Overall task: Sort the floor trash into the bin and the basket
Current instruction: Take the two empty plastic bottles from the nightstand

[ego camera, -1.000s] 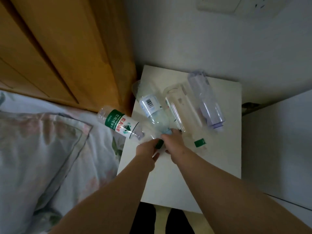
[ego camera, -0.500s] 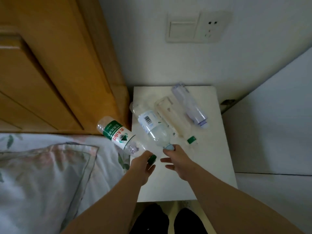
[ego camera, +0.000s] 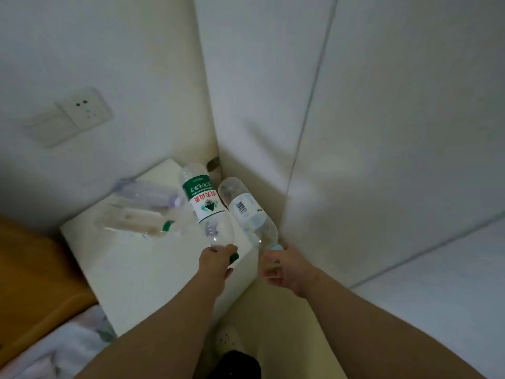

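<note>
You hold two empty water bottles above the far corner of the white bedside table [ego camera: 131, 269], one in each hand. Your left hand [ego camera: 216, 261] is curled round the neck and dark green cap of the green-label bottle [ego camera: 203, 203]. Your right hand [ego camera: 285, 266] pinches the pale blue cap end of the barcode bottle [ego camera: 243, 209], its lower fingers loosely bent.

Both bottles run lengthwise away from you, caps at your hands and bases aimed up toward the corner where the walls meet. They sit side by side and close together (whether they touch is not clear).

Two more lie on their sides on the table, well left of your hands: a purple-tinted bottle [ego camera: 147, 191] and, nearer you, a clear bottle [ego camera: 134, 222] with a green cap, both lying roughly across your view.

These look empty, so expect them to be very light, thin-walled and quick to buckle if squeezed mid-body. The smooth plastic may also slip. The neck is likely the stiffest part and the sound place to grip, as you do now. Neither the bin nor the basket is in view.
</note>
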